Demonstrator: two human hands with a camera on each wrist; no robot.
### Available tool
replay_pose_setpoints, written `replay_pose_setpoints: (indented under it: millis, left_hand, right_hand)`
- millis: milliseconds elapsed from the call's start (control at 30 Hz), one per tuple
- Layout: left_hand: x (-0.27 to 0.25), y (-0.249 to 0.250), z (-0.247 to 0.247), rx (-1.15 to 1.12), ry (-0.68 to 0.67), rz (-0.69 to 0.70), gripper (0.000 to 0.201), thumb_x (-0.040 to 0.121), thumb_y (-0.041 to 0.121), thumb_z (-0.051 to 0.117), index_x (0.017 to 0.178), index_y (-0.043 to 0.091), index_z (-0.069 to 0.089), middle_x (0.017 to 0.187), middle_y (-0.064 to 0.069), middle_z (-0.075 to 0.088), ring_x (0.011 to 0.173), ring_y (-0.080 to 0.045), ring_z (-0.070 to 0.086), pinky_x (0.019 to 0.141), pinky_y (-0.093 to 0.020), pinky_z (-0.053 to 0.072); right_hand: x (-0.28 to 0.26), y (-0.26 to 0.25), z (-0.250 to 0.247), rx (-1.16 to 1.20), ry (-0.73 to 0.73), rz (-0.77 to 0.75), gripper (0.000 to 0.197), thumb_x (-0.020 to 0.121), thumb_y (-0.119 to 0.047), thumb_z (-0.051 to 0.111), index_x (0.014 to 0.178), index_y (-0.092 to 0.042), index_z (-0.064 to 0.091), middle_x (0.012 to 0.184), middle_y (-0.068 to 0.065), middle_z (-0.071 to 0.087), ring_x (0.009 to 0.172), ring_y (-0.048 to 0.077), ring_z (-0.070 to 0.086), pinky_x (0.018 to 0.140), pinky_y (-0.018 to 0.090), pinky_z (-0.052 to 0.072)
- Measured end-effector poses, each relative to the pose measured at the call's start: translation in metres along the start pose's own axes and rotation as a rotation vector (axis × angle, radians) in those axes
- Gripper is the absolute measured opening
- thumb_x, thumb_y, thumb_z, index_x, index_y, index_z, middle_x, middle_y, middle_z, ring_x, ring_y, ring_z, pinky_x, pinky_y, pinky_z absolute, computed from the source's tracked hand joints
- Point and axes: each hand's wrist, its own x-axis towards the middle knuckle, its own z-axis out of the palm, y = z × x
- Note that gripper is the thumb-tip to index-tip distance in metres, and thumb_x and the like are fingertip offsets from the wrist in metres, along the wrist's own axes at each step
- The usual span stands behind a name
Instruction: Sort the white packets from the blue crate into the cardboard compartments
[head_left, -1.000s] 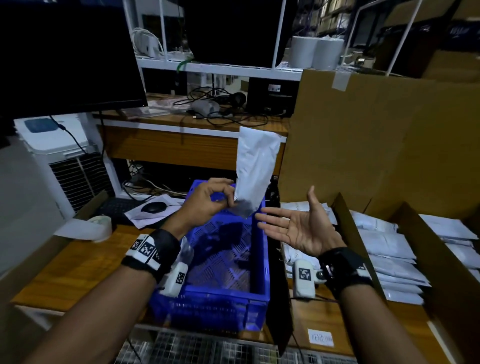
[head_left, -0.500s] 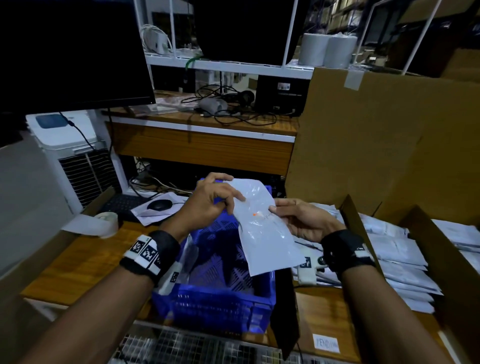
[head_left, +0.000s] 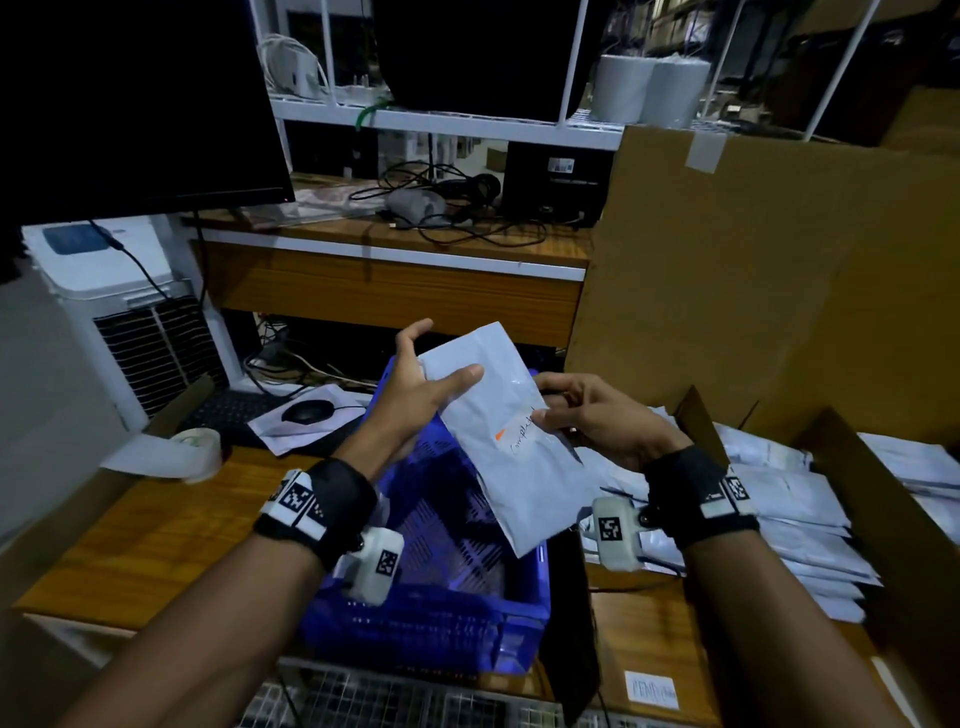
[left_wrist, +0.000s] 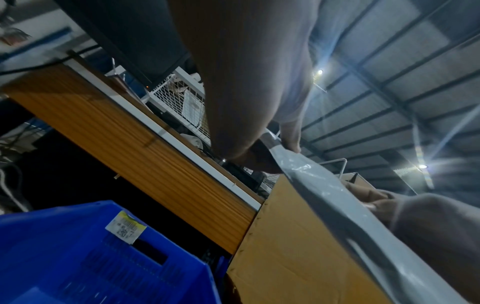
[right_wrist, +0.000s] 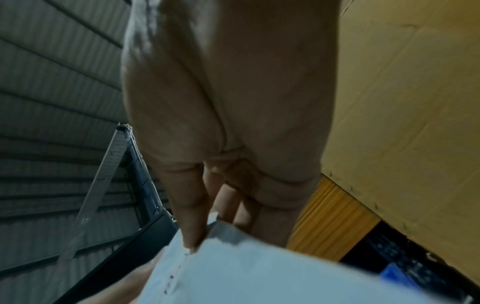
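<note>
Dim warehouse bench. Both hands hold one white packet above the blue crate: left hand thumb pinches its top corner, right hand pinches its right edge. Cardboard compartments already stacked with packets; crate looks near empty, so sorting probably almost done.

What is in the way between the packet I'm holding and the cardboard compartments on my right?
Nothing visible blocks it. The packet is held above the blue crate by both hands, and the compartments lie open just right, past the right hand.
</note>
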Motion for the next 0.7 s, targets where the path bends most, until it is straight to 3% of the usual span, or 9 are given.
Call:
replay_pose_setpoints:
  millis: [100,200,400,467,533,600,667,700]
  left_hand:
    - [0.009,0.002,0.0,-0.031,0.009,-0.003,0.081,0.084,0.011,0.089,0.149,0.031,0.044,0.125,-0.018,0.07,0.101,-0.028,0.077,0.083,-0.047,0.065]
    - [0.015,0.004,0.0,-0.062,0.01,0.014,0.081,0.082,0.012,0.09,0.148,0.028,0.048,0.129,-0.015,0.069,0.106,-0.027,0.076,0.083,-0.044,0.064]
    - [0.024,0.004,-0.002,-0.04,-0.007,0.033,0.069,0.086,0.024,0.088,0.144,0.031,0.051,0.128,-0.011,0.07,0.109,-0.027,0.076,0.086,-0.047,0.064]
    - [0.032,0.0,-0.005,0.02,0.028,0.019,0.053,0.096,0.031,0.079,0.141,0.028,0.052,0.12,-0.01,0.073,0.102,-0.022,0.078,0.082,-0.043,0.065]
    - [0.042,-0.01,-0.01,0.078,0.104,-0.061,0.033,0.106,0.03,0.064,0.134,0.018,0.053,0.113,-0.009,0.073,0.082,-0.013,0.077,0.072,-0.034,0.064]
    - [0.051,-0.029,-0.023,0.227,0.145,-0.167,0.014,0.111,0.021,0.055,0.123,0.014,0.053,0.106,-0.014,0.068,0.069,-0.017,0.069,0.064,-0.03,0.06]
    - [0.059,-0.056,-0.044,0.63,0.07,-0.268,0.011,0.107,0.019,0.057,0.117,0.014,0.06,0.102,-0.017,0.07,0.077,-0.027,0.07,0.071,-0.037,0.058]
    - [0.06,-0.07,-0.054,0.875,-0.022,-0.324,0.016,0.104,0.021,0.06,0.115,0.013,0.067,0.103,-0.017,0.074,0.084,-0.03,0.071,0.075,-0.037,0.057]
  right_hand:
    - [0.002,-0.002,-0.005,-0.037,0.021,-0.008,0.039,0.103,0.003,0.061,0.139,-0.011,0.064,0.125,0.019,0.074,0.112,0.033,0.073,0.085,0.041,0.064]
    - [0.004,0.004,-0.005,-0.065,-0.005,0.012,0.049,0.096,0.003,0.071,0.142,-0.012,0.06,0.126,0.023,0.073,0.12,0.039,0.07,0.099,0.051,0.06]
    - [0.013,0.018,-0.002,-0.06,0.03,-0.01,0.055,0.092,0.006,0.074,0.142,-0.013,0.063,0.121,0.022,0.075,0.112,0.039,0.074,0.093,0.051,0.062]
    - [0.017,0.023,-0.005,-0.065,0.065,-0.001,0.053,0.091,0.007,0.074,0.14,-0.01,0.064,0.119,0.022,0.076,0.11,0.038,0.075,0.092,0.05,0.063]
    - [0.024,0.032,-0.011,-0.079,0.118,0.018,0.049,0.09,0.009,0.074,0.136,-0.005,0.067,0.117,0.021,0.077,0.106,0.036,0.076,0.089,0.047,0.063]
    - [0.029,0.047,-0.017,-0.085,0.183,0.051,0.043,0.089,0.012,0.073,0.13,-0.002,0.069,0.114,0.017,0.079,0.103,0.035,0.076,0.09,0.048,0.063]
    - [0.033,0.062,-0.02,-0.106,0.254,0.114,0.04,0.089,0.012,0.073,0.125,-0.005,0.071,0.109,0.012,0.08,0.101,0.035,0.077,0.09,0.051,0.063]
    - [0.035,0.07,-0.021,-0.115,0.285,0.147,0.04,0.089,0.012,0.073,0.125,-0.006,0.071,0.106,0.01,0.081,0.096,0.031,0.078,0.085,0.049,0.064]
